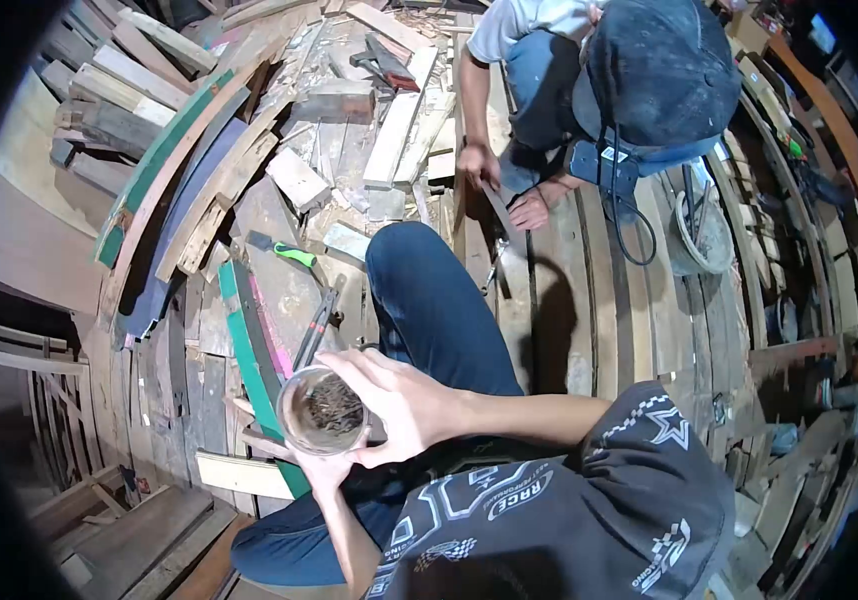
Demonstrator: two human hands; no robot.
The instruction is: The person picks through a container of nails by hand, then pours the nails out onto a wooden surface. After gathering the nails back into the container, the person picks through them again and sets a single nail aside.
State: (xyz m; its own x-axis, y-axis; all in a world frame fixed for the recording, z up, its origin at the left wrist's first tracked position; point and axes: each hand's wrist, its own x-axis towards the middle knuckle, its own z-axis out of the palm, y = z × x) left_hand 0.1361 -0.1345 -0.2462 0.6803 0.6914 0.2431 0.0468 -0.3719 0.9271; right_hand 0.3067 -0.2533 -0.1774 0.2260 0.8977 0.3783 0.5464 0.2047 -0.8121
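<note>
A round, clear-looking container [297,412] holds a dark brown heap of small pieces, possibly nails, too small to tell. My right hand [401,400] wraps round its upper right side. Below it, my left hand [327,468] supports the lower edge, partly hidden by the container and right hand. Just above the container lies a pair of pincers [317,325] with red and dark handles. Farther up is a green-handled tool [294,255] with a flat dark blade, resting on a board. My bent knee is right of these tools.
A co-worker in a dark cap [659,75] crouches at the upper right, both hands on a narrow strip [505,212]. A bucket [704,235] stands beside them. Stacked curved planks [164,165], a green board [249,355] and wood offcuts [297,178] lie on the left.
</note>
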